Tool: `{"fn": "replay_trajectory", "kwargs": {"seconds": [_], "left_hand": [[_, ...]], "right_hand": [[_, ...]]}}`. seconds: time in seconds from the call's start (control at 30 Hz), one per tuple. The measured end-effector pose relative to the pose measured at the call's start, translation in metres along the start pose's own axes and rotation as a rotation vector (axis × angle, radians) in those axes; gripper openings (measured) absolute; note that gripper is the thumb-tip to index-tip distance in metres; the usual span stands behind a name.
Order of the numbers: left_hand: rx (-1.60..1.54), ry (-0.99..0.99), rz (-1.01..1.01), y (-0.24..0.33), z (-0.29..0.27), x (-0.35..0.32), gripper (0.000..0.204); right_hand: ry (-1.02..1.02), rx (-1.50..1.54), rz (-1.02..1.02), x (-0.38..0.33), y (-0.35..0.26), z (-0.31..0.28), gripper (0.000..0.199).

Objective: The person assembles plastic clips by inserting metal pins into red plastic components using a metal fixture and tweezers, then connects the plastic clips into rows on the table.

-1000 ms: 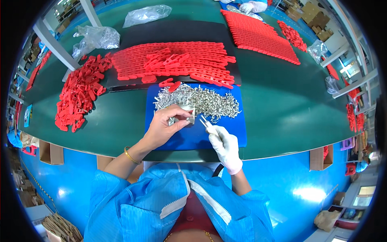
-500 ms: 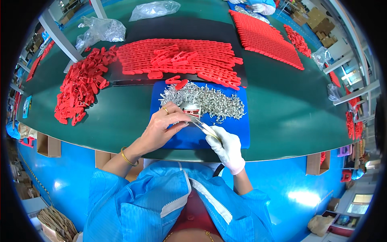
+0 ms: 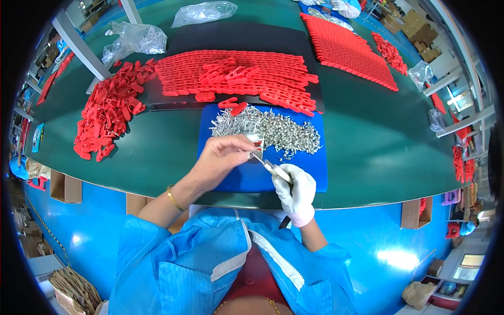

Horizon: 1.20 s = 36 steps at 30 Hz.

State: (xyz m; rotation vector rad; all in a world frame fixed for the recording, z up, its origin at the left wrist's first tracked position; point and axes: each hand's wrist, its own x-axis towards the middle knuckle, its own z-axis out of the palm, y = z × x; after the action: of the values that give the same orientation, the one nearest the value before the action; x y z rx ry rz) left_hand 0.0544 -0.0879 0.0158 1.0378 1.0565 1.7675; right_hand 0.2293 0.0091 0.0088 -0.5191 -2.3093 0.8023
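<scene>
Over the blue mat [image 3: 236,181], my gloved right hand [image 3: 295,193] is closed round slim metal tweezers [image 3: 273,167] with pale grips, tips pointing up and left. My bare left hand [image 3: 223,157], with a gold bangle at its wrist, pinches thumb and forefinger at those tips. What lies in that pinch is too small to make out. Just beyond the fingertips stands a small silvery block [image 3: 257,139] with red parts on it, partly hidden by my left hand. Loose silver metal pieces [image 3: 289,135] are heaped on the mat behind it.
Rows of red plastic clips [image 3: 181,73] lie on a black board, with loose clips on top. A pile of red clips [image 3: 107,113] is at the left. Plastic bags [image 3: 139,39] lie farther back. Another clip array [image 3: 349,50] and a co-worker's gloved hand [image 3: 346,8] are at far right.
My left hand has drawn its fingers in at the tweezers' tips. My right hand has shifted slightly right and down, and the tweezers' arms look closer together.
</scene>
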Motion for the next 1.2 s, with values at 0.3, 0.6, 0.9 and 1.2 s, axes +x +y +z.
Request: {"fn": "replay_trajectory", "kwargs": {"seconds": [0.3, 0.6, 0.9, 1.2], "left_hand": [[-0.974, 0.175, -0.197, -0.006, 0.036, 0.001, 0.017], [0.104, 0.281, -0.167, 0.02, 0.008, -0.009, 0.02], [0.676, 0.149, 0.065, 0.018, 0.009, -0.012, 0.017], [0.745, 0.126, 0.057, 0.022, 0.008, -0.012, 0.017]], "right_hand": [[0.158, 0.157, -0.025, -0.009, -0.002, 0.043, 0.021], [0.153, -0.088, -0.203, 0.009, 0.011, 0.002, 0.02], [0.037, -0.376, -0.211, 0.01, 0.006, -0.009, 0.021], [0.049, -0.382, -0.226, 0.009, 0.009, -0.01, 0.02]]}}
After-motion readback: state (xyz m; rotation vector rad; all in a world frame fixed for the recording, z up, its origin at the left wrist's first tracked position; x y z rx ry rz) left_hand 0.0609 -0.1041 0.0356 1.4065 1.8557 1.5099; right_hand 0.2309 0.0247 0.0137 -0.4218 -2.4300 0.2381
